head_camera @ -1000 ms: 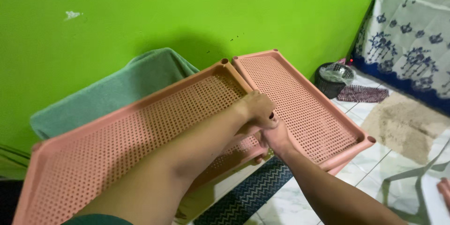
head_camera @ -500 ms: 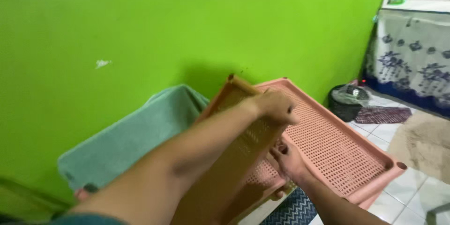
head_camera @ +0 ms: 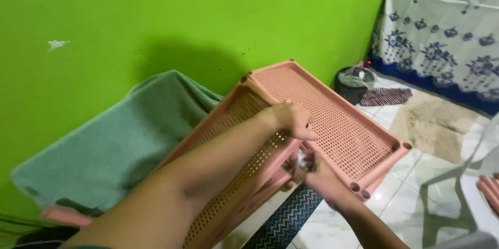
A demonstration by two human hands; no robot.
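Observation:
Two pink perforated plastic trays lie side by side against the green wall. The left tray [head_camera: 224,120] is tilted up on its long edge. The right tray [head_camera: 338,124] lies nearly flat, with round sockets at its corners. My left hand [head_camera: 291,119] reaches over from the lower left and grips the upper edge of the tilted tray where the two trays meet. My right hand [head_camera: 313,170] comes from the lower right, blurred, with its fingers curled at the near edge below that joint. A small white spot shows at its fingertips.
A green towel [head_camera: 119,145] is draped over something low on the left. A black lined bin [head_camera: 353,84] and a dark red rag [head_camera: 387,96] sit by a counter with a patterned curtain [head_camera: 442,46]. On the tiles lie a brown mat [head_camera: 431,124] and a zigzag mat [head_camera: 286,218].
The left tray has swung up from nearly flat to steeply tilted beside the right one. Both hands have stayed at the joint between the trays. The view has shifted left.

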